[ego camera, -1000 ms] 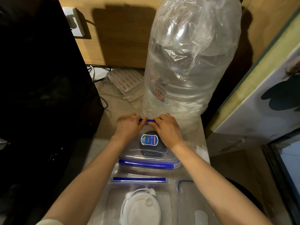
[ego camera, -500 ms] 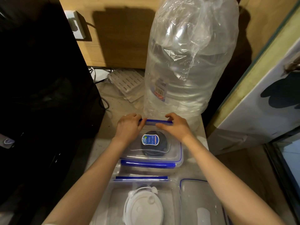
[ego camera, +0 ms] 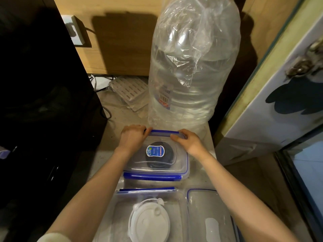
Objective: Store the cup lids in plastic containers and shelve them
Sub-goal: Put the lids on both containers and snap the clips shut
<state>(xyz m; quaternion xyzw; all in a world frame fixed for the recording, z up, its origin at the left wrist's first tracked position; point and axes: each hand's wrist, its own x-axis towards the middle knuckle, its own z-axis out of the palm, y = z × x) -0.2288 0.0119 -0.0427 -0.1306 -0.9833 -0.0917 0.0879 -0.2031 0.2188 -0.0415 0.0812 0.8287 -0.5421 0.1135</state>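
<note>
A clear plastic container [ego camera: 181,163] with blue clips sits on the surface, its lid on, a dark cup lid [ego camera: 160,158] visible inside under a blue label. My left hand [ego camera: 132,137] grips its far left corner; my right hand [ego camera: 187,141] presses on its far right corner beside the blue far clip [ego camera: 164,132]. Nearer me stands an open clear container [ego camera: 120,212] holding a white cup lid [ego camera: 150,220]. A loose clear container lid [ego camera: 209,215] lies to its right.
A large water bottle wrapped in clear plastic [ego camera: 190,67] stands right behind the container. A black appliance [ego camera: 40,102] fills the left. A white slotted panel [ego camera: 129,89] lies at the back, a wall socket [ego camera: 74,30] above it. A cabinet door [ego camera: 279,95] stands right.
My right hand has slid right along the far edge, from the middle to the corner, uncovering the blue far clip. My left hand stays at the far left corner.
</note>
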